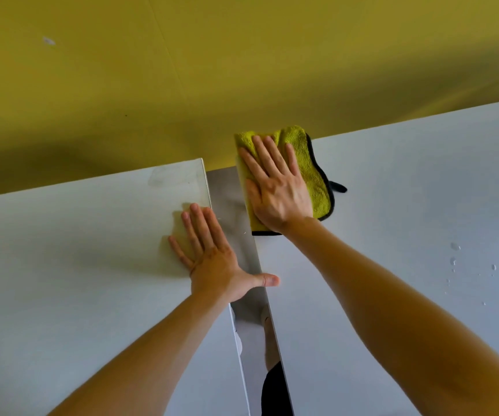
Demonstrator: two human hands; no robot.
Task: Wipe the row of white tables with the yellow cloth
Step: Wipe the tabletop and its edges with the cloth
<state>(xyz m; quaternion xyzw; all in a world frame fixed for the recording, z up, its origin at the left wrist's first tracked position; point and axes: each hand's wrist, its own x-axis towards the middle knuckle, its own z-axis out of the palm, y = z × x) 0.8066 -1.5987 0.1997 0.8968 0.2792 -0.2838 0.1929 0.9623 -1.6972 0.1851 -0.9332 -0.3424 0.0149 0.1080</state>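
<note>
At the far left corner of the right bench [392,235], the yellow cloth [311,175] lies folded under my right hand [275,187]. That hand is spread flat, fingers straight and pointing away from me, palm pressing down. Nothing curls round the cloth, so only pressure pins it. Cloth shows beyond my fingertips on the far side and along the right of my hand, where its dark trim and a black loop [339,186] stick out. Its left border runs along the bench edge, beside the grey gap [230,205] that parts the 2 benches.

My left hand [212,256] is open too and holds nothing. Its palm and fingers rest flat on the right edge of the left bench [77,265], and the thumb [267,280] reaches across the gap to touch the right bench.

As I judge it, the main risk is the corner itself. A stroke pushed any farther away or leftward would carry the cloth over the edge. With no grip on it, it could slide from under my palm and drop into the gap or onto the yellow floor [182,70].

I am also bridging both benches with my left hand. If either bench shifts under my lean, the thumb could get nipped.

Water drops [455,246] sit well to the right of the cloth, and a faint smudge [158,178] marks the far corner of the left bench. Short strokes near this corner would leave both behind.
</note>
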